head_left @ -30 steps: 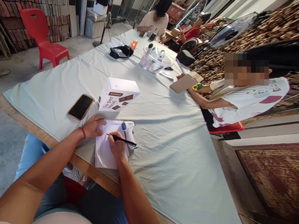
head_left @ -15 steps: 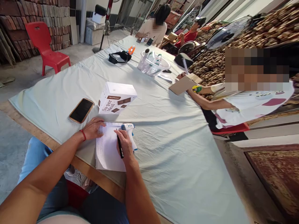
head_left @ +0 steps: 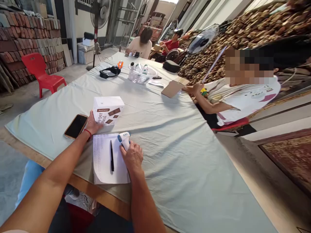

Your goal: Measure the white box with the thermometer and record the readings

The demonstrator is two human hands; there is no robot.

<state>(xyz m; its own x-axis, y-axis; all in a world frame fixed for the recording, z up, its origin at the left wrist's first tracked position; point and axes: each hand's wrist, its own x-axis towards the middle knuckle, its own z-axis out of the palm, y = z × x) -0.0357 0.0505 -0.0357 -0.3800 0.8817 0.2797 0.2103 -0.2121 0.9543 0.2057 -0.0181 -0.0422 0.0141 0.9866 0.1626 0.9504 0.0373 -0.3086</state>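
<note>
L hand (head_left: 93, 125) – fingers clasping wht box (head_left: 110, 111), R hand (head_left: 133, 156) – fingers wrapped rnd thermo gun (head_left: 124, 139)

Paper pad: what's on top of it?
A black pen lies on the paper pad, which has small marks down its left side. The right hand and white thermometer gun cover part of the pad's right edge; what's beneath is hidden.
</note>
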